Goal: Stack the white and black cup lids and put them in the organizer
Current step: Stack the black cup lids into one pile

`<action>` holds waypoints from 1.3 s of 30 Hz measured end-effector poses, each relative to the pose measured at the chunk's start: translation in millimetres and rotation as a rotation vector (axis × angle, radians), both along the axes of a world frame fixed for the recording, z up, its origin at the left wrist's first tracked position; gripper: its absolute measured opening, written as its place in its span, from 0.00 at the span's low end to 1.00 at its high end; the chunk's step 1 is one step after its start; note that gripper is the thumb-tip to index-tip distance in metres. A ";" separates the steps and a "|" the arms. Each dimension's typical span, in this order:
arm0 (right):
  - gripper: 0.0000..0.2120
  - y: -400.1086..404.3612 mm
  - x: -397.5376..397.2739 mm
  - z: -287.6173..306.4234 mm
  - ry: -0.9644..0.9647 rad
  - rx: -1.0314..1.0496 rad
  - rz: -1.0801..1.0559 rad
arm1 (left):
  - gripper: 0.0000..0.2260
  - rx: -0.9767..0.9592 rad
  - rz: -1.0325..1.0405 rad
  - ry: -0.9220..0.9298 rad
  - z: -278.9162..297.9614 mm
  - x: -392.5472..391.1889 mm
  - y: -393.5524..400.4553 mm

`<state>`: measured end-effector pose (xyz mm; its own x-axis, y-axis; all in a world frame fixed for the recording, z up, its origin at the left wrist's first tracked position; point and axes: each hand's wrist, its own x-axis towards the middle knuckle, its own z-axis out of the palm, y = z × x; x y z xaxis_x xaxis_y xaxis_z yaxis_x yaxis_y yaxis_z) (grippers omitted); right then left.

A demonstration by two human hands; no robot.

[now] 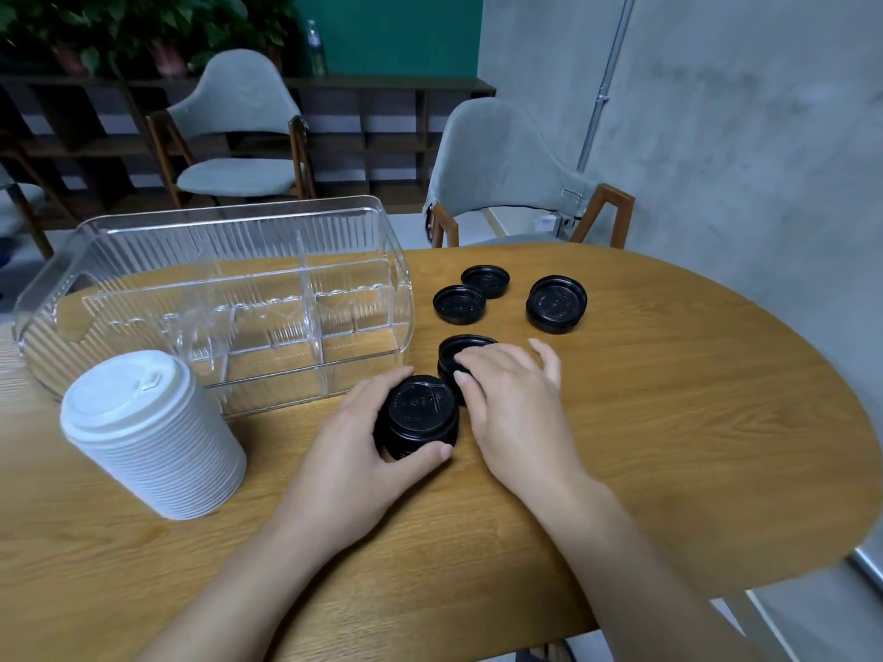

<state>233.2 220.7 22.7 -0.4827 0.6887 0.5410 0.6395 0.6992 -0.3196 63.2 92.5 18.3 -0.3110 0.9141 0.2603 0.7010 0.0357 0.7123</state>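
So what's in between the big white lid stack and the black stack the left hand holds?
In the head view, only bare wooden table lies between the white lid stack and the black stack gripped by the left hand.

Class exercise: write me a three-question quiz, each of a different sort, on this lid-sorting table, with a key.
1. True or false: the clear organizer already holds lids.
2. Which hand grips the black lid stack? A) left hand B) right hand
3. Fill in: the white lid stack stands on the wooden ____.

Key: 1 false; 2 A; 3 table.
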 end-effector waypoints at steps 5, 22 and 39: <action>0.08 -21.6 -0.5 -4.0 0.026 0.069 0.038 | 0.37 0.008 0.000 0.002 -2.4 -4.9 -8.1; 0.08 -27.4 20.0 13.9 0.251 -0.332 -0.005 | 0.37 -0.012 -0.009 0.013 0.2 -6.0 -23.3; 0.04 -32.3 30.7 49.8 0.624 -0.588 0.075 | 0.39 -0.051 -0.094 -0.058 8.0 -14.3 -39.8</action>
